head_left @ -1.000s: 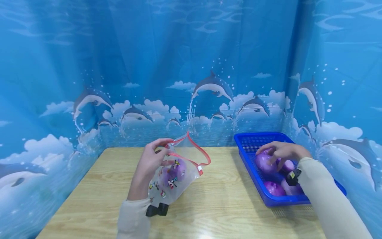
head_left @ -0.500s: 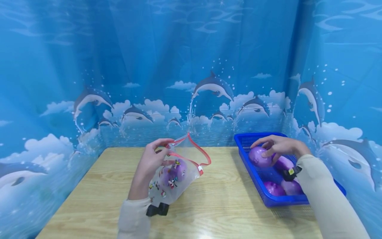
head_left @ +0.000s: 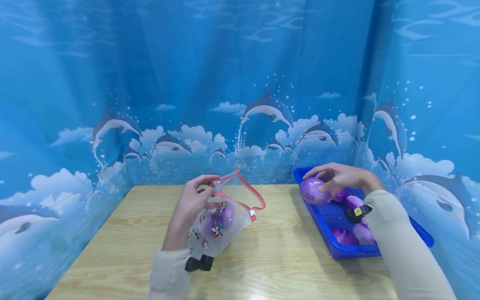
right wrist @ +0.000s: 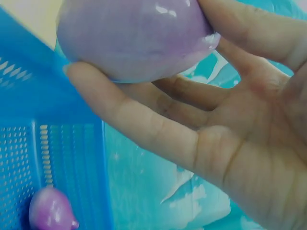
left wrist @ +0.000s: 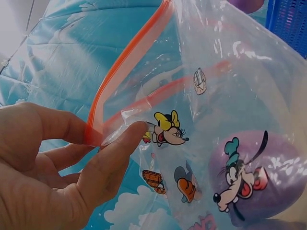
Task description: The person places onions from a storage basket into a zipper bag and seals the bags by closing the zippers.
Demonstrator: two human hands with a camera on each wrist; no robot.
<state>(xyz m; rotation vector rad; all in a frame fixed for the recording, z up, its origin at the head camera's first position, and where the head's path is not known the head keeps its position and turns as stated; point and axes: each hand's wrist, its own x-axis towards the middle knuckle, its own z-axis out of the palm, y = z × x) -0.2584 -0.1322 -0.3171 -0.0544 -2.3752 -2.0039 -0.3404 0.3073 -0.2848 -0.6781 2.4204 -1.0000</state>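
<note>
Purple and glossy, a round onion-like piece (head_left: 312,191) is clamped in the fingers of the right hand (head_left: 343,176), above the far-left rim of the blue perforated plastic basket (head_left: 316,217). The left hand (head_left: 192,199) pinches the gaping, red-edged mouth of a clear printed plastic bag (head_left: 230,239). Lifting out seems the step in hand; next probably calls for a leftward carry into that mouth, held wide.
</note>
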